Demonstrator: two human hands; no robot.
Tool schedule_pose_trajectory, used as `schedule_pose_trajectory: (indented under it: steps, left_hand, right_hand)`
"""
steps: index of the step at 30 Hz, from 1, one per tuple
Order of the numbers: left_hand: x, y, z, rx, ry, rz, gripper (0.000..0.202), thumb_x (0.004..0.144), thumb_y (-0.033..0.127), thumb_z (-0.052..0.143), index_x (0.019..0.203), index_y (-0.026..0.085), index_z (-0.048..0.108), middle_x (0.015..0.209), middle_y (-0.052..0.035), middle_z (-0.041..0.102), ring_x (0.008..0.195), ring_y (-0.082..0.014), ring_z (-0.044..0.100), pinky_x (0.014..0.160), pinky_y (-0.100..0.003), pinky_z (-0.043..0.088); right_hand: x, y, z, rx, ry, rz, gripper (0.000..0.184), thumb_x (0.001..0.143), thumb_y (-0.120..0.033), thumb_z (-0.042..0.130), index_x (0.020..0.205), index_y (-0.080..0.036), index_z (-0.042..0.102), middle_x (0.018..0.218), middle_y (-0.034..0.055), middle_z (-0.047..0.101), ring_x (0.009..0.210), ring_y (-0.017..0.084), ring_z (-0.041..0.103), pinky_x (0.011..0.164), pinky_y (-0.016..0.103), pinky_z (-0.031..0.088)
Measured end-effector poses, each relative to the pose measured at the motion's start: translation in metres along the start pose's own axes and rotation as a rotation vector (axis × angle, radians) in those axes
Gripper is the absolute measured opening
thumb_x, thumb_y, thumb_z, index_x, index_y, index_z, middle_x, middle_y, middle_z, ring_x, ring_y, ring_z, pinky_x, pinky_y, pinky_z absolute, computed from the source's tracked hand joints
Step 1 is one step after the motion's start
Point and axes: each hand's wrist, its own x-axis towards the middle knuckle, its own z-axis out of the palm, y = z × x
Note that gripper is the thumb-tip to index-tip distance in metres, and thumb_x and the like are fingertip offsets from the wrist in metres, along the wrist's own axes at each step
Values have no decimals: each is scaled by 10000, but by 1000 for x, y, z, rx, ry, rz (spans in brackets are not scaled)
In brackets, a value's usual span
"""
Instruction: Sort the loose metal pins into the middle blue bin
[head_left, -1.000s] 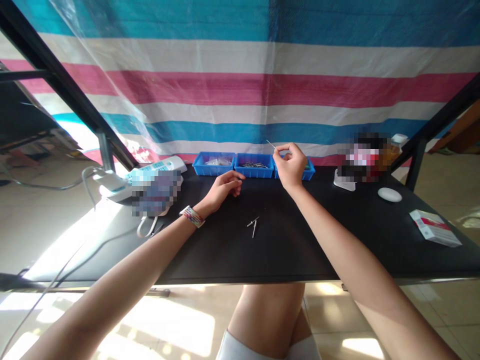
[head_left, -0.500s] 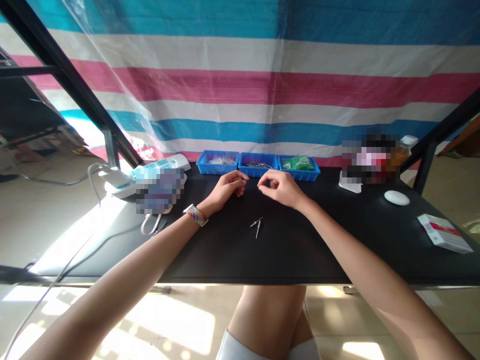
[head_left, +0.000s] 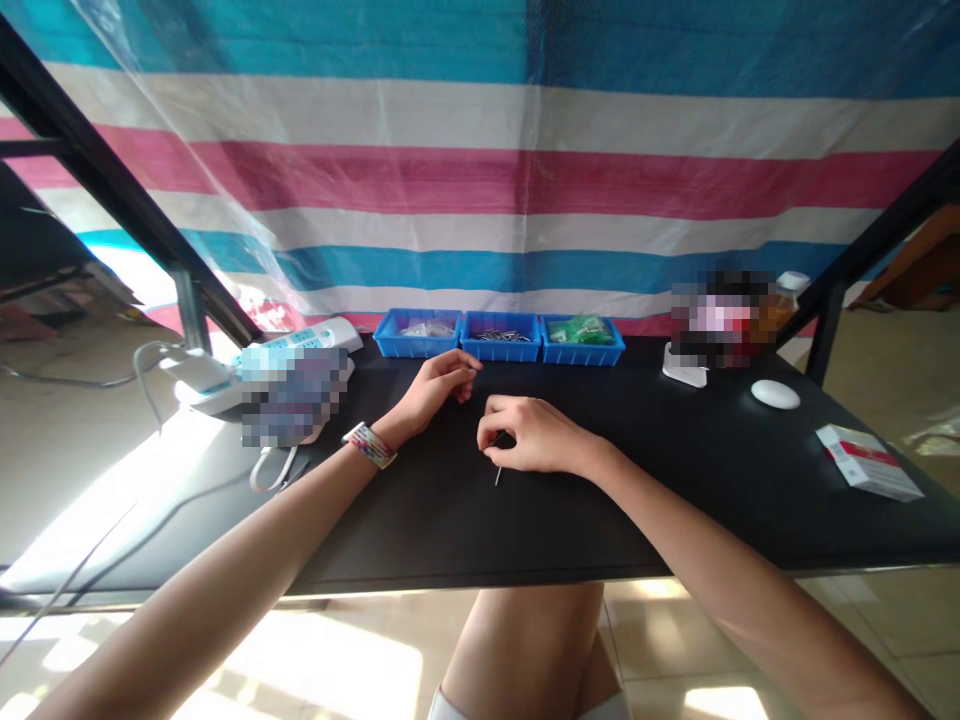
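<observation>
My right hand is low over the black tabletop, thumb and fingers pinched together. A thin silver blind rivet sticks out beneath its fingertips; the rest of it is hidden by the hand. My left hand rests farther back, just in front of the blue bins, fingers curled and thumb against the index finger. Whatever it pinches is too small to make out. The middle blue bin has silver rivets in it.
Beside it stand a left blue bin with clear bags and a right blue bin with green packing. A white power strip and cable lie left. At right are a white mouse, a small box and a bottle.
My right hand has come down and toward me, from beside the bins to the loose rivets, and covers them partly. My left hand keeps its place; the whole view has shifted slightly.
</observation>
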Motion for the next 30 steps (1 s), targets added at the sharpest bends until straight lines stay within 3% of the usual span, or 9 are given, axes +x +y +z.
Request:
schedule_pose_trajectory:
  steps: [6,9,12,16,25,30]
  left_hand:
    - [1,-1,-1,11,-15,7,262,811,349,758,981,162,690,674,20,597,593,-134,573,596,-265,463]
    - [1,-2,-2,20,-27,-4,284,824,381,756,990,158,698,694,11,608,613,-141,583,603,-267,473]
    - [2,-2,-3,39,-63,-12,325,878,455,710,974,144,719,726,-8,627,632,-142,587,611,-265,473]
    - [3,-3,-5,83,-119,-27,404,924,528,650,901,134,735,726,-27,641,637,-141,586,632,-268,469]
    - [3,-2,-4,121,-126,-16,408,904,545,691,844,142,726,715,-24,638,649,-143,582,648,-273,465]
    - [1,-1,-3,140,-117,-10,419,871,560,747,840,142,732,734,-29,651,671,-144,580,660,-274,463]
  right_hand:
    - [4,16,1,60,320,33,87,831,-142,658,828,-219,619,822,-11,625,632,118,528,624,265,393]
    - [8,28,4,336,470,176,66,827,-224,693,824,-220,627,764,-9,656,566,121,553,558,260,415]
    - [13,37,6,646,564,299,174,808,-355,754,849,-208,670,841,22,731,555,128,613,480,242,409]
    - [17,43,5,787,669,358,308,728,-448,853,848,-192,730,777,7,709,525,108,594,434,216,387]
    - [17,41,6,877,689,380,326,697,-458,887,837,-192,761,703,-11,699,474,89,554,434,216,376]
    - [17,40,7,860,672,366,304,714,-447,873,849,-194,772,778,11,745,467,86,556,439,225,370]
